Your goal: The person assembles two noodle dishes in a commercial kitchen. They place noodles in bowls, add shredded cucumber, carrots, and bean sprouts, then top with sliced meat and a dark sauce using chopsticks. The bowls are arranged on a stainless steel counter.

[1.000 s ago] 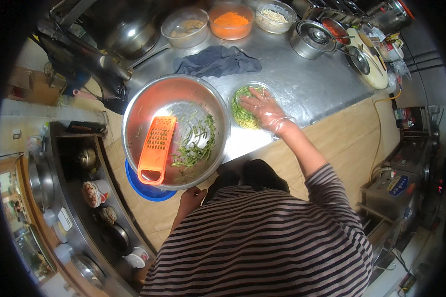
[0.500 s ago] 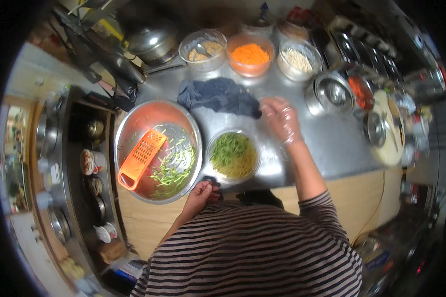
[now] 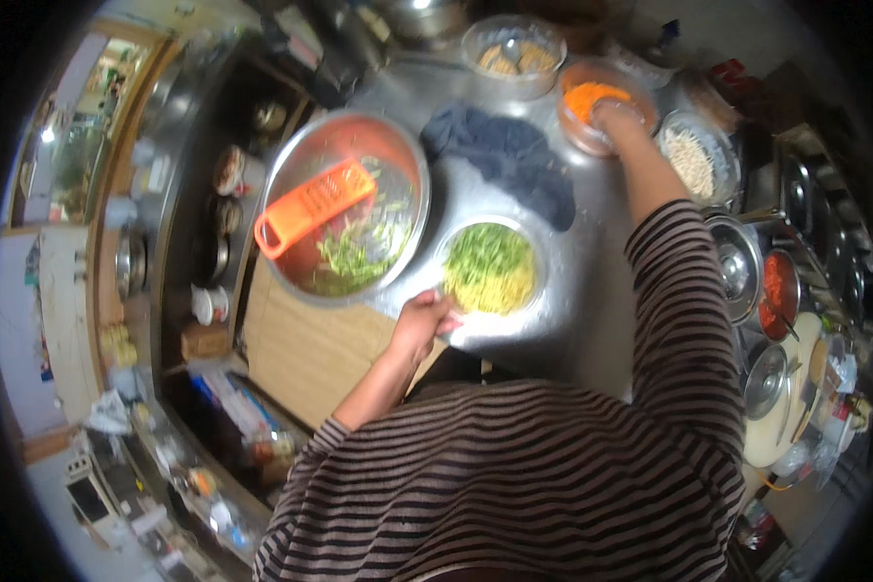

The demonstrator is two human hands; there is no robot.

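Observation:
My right hand (image 3: 619,116), in a thin clear glove, reaches into the bowl (image 3: 592,141) of shredded carrot (image 3: 594,95) at the far side of the counter. Its fingertips are down among the orange shreds and do not show. Close in front of me stands a bowl (image 3: 544,267) with green shreds (image 3: 490,247) over pale yellow noodle-like strands (image 3: 496,291). At its near left rim my bare left hand (image 3: 425,325) is closed, thumb and fingers pinching the edge. A large metal basin (image 3: 417,160) to the left holds an orange grater (image 3: 315,209) and loose green shreds (image 3: 359,252).
A crumpled dark cloth (image 3: 504,160) lies behind the noodle bowl. Along the back and right stand a bowl of brown bits (image 3: 516,60), a bowl of whitish strips (image 3: 689,160), metal bowls (image 3: 732,262) and a red-filled container (image 3: 776,291). Shelves (image 3: 199,184) line the left.
My right hand has gone from above the counter beside the cloth into the carrot bowl. My left hand has come from the counter's edge to the noodle bowl's rim. The whole view has turned.

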